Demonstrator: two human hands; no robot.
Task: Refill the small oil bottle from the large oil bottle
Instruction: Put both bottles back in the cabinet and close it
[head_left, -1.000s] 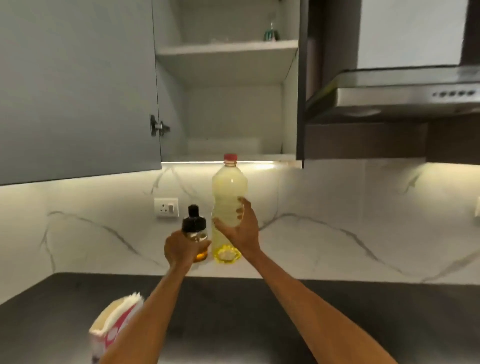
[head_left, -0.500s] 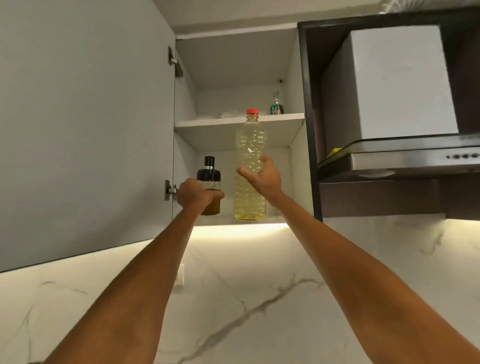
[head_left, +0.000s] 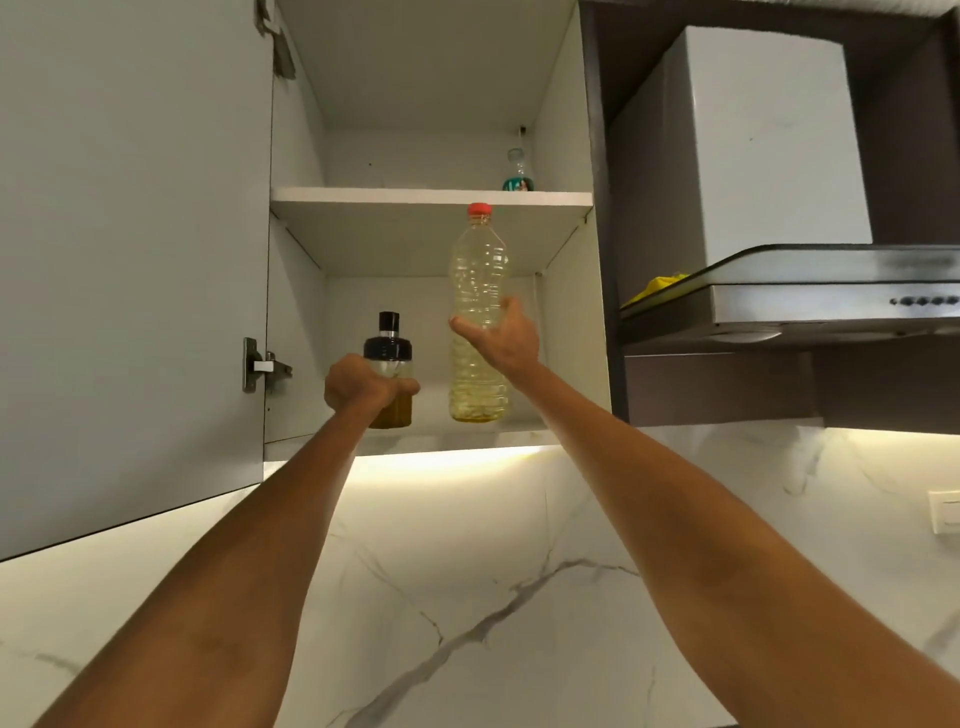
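Two bottles at the open cupboard's lower shelf (head_left: 467, 441): left hand (head_left: 358, 387) grips small oil bottle (head_left: 389, 379), right hand (head_left: 501, 338) wraps large oil bottle (head_left: 478, 322). Keep both upright; clear the upper shelf (head_left: 431, 196) with the red cap (head_left: 479, 209).

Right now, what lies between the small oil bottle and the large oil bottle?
Nothing; in the head view only bare cabinet back wall shows between the small oil bottle and the large oil bottle.

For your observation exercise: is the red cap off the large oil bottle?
No. The red cap sits on the neck of the large oil bottle, which the right hand holds upright in the cupboard.
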